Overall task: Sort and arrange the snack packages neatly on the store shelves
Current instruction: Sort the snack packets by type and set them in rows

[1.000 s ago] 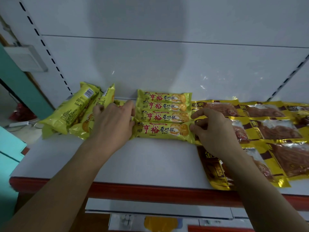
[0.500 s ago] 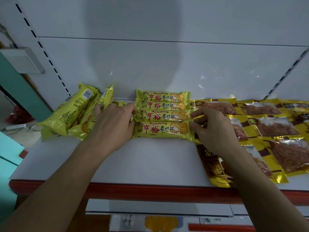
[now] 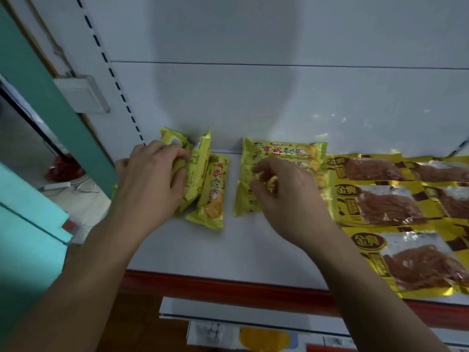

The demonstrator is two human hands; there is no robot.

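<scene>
On the white shelf (image 3: 215, 250) lies a neat stack of yellow-green biscuit packs (image 3: 284, 151) with red lettering. My right hand (image 3: 286, 196) hovers over its left part, fingers curled, seemingly holding nothing. To the left, a loose heap of the same packs (image 3: 198, 171) leans at an angle. My left hand (image 3: 152, 179) closes around the leftmost packs of this heap. One loose pack (image 3: 213, 196) lies diagonally at the heap's right side.
Gold pouches of brown dried strips (image 3: 380, 204) cover the shelf's right part, reaching its red front edge (image 3: 228, 285). The white back panel (image 3: 253, 97) rises behind. A teal wall (image 3: 38, 80) and the shelf's left end lie at the left. A lower shelf (image 3: 241, 334) shows below.
My left hand has gone left from the stack's end onto the loose heap. My right hand has crossed from the stack's right end to above its left part. The view has shifted.
</scene>
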